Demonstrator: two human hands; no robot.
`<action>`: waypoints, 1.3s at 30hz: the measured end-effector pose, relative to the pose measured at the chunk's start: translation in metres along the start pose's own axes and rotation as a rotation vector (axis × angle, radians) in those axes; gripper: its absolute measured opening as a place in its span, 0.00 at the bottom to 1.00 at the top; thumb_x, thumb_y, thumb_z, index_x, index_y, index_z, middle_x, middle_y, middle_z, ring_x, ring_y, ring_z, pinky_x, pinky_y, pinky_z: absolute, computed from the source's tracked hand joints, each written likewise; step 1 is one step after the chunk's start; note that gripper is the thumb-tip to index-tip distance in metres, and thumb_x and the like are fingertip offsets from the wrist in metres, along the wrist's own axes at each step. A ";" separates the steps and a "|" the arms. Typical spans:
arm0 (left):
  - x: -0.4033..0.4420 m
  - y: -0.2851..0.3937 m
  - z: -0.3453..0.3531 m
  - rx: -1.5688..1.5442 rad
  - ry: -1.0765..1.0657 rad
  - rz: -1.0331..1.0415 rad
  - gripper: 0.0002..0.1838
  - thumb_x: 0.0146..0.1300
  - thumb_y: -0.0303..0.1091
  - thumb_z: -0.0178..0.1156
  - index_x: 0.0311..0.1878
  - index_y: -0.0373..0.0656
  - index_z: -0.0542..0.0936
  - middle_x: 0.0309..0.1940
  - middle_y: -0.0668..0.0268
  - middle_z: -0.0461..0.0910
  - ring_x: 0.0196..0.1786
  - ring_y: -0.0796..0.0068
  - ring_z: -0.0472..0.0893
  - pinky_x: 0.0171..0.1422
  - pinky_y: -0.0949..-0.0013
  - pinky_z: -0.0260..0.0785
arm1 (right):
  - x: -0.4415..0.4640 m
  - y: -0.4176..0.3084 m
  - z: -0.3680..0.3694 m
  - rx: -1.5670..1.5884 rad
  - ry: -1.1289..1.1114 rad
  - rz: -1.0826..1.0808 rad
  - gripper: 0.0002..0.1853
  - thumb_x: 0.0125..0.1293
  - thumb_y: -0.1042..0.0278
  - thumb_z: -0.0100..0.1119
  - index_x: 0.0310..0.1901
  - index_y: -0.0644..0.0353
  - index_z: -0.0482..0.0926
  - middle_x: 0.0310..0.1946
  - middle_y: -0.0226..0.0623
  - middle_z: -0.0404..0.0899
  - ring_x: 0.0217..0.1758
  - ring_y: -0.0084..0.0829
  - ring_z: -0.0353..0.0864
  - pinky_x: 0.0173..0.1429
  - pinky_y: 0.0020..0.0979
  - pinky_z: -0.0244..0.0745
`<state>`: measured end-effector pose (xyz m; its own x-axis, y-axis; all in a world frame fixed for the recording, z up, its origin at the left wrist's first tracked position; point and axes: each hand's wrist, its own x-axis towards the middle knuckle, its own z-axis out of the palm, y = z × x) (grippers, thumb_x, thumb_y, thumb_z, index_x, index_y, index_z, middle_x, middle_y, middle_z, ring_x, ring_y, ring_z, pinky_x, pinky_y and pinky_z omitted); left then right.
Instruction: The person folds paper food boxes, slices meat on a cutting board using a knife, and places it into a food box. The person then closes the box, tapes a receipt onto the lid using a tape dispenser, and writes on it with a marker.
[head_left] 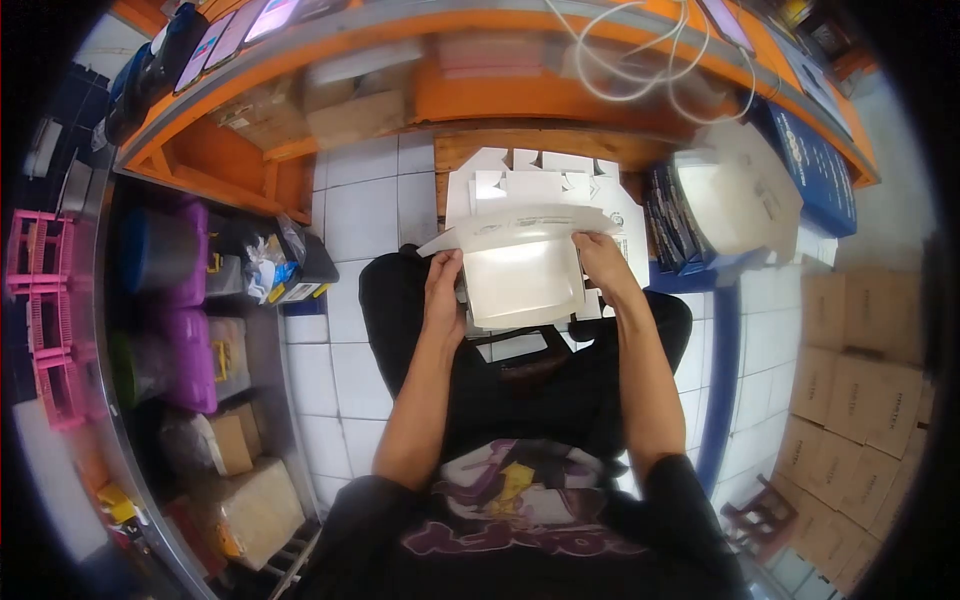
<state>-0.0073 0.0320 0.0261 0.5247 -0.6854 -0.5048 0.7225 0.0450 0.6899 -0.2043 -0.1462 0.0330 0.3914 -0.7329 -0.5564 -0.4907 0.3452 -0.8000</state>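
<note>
A white cardboard box (525,278), partly folded, is held over my lap. Its inside faces up, and a printed flap stands raised along its far edge. My left hand (443,292) grips the left side, while the fingers of my right hand (605,266) are closed on the far right corner. Some of the fingertips are hidden by the cardboard. Just beyond the box lie flat white cardboard blanks (490,188) with cut slots and tabs. To the right leans a pile of white cardboard pieces (735,200) beside dark printed ones.
An orange bench (470,95) spans the far side, with a white cable (640,97) hanging from it. Purple bins (187,360) and a pink rack (45,300) stand left. Stacked brown cartons (850,400) are at right, and a blue printed box (815,165) stands at far right.
</note>
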 end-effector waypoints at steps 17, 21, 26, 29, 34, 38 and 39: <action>0.002 0.007 0.001 0.223 0.096 -0.140 0.47 0.71 0.74 0.45 0.71 0.37 0.72 0.62 0.57 0.75 0.68 0.61 0.70 0.70 0.50 0.60 | -0.024 -0.009 0.001 0.354 0.107 0.135 0.38 0.75 0.33 0.49 0.62 0.66 0.78 0.56 0.45 0.82 0.59 0.36 0.79 0.64 0.37 0.69; -0.007 0.011 0.001 0.437 -0.026 -0.176 0.56 0.68 0.82 0.32 0.74 0.38 0.71 0.62 0.58 0.76 0.68 0.61 0.69 0.73 0.57 0.55 | -0.043 0.004 -0.025 0.401 -0.123 0.088 0.49 0.75 0.23 0.32 0.74 0.63 0.70 0.70 0.47 0.73 0.76 0.42 0.64 0.78 0.56 0.50; 0.024 -0.028 -0.016 0.802 -0.280 0.094 0.52 0.70 0.78 0.42 0.66 0.31 0.77 0.57 0.49 0.78 0.61 0.55 0.75 0.65 0.57 0.67 | -0.026 0.055 -0.016 0.310 -0.153 -0.090 0.43 0.77 0.32 0.46 0.75 0.67 0.66 0.69 0.47 0.74 0.73 0.35 0.68 0.76 0.37 0.60; 0.007 -0.012 0.022 0.938 -0.166 0.168 0.45 0.71 0.72 0.51 0.58 0.29 0.81 0.50 0.44 0.84 0.55 0.51 0.82 0.63 0.56 0.71 | -0.035 0.022 0.011 0.109 0.025 -0.080 0.39 0.72 0.38 0.61 0.66 0.71 0.75 0.50 0.42 0.85 0.53 0.33 0.83 0.57 0.31 0.77; 0.026 -0.006 0.028 1.043 0.031 -0.056 0.44 0.68 0.70 0.55 0.53 0.26 0.84 0.45 0.43 0.87 0.53 0.51 0.86 0.62 0.60 0.73 | -0.016 0.008 0.011 -0.123 0.192 0.021 0.40 0.67 0.29 0.59 0.49 0.70 0.86 0.43 0.57 0.88 0.53 0.52 0.87 0.58 0.41 0.77; 0.037 -0.011 0.029 0.988 0.079 -0.128 0.47 0.67 0.72 0.55 0.54 0.24 0.83 0.48 0.43 0.87 0.55 0.53 0.86 0.62 0.61 0.73 | -0.018 -0.015 0.006 -0.158 0.176 0.144 0.43 0.68 0.29 0.59 0.49 0.76 0.84 0.43 0.61 0.86 0.54 0.50 0.86 0.60 0.40 0.77; 0.046 -0.021 0.014 0.916 0.001 -0.155 0.48 0.69 0.72 0.53 0.60 0.24 0.80 0.56 0.45 0.84 0.60 0.55 0.83 0.66 0.64 0.71 | -0.023 -0.016 0.006 -0.106 0.154 0.113 0.43 0.68 0.30 0.61 0.52 0.78 0.82 0.46 0.63 0.85 0.57 0.50 0.85 0.61 0.40 0.76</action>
<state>-0.0051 -0.0108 -0.0041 0.4530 -0.6351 -0.6257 0.1474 -0.6388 0.7551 -0.2004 -0.1315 0.0569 0.2099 -0.7770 -0.5935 -0.6073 0.3721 -0.7020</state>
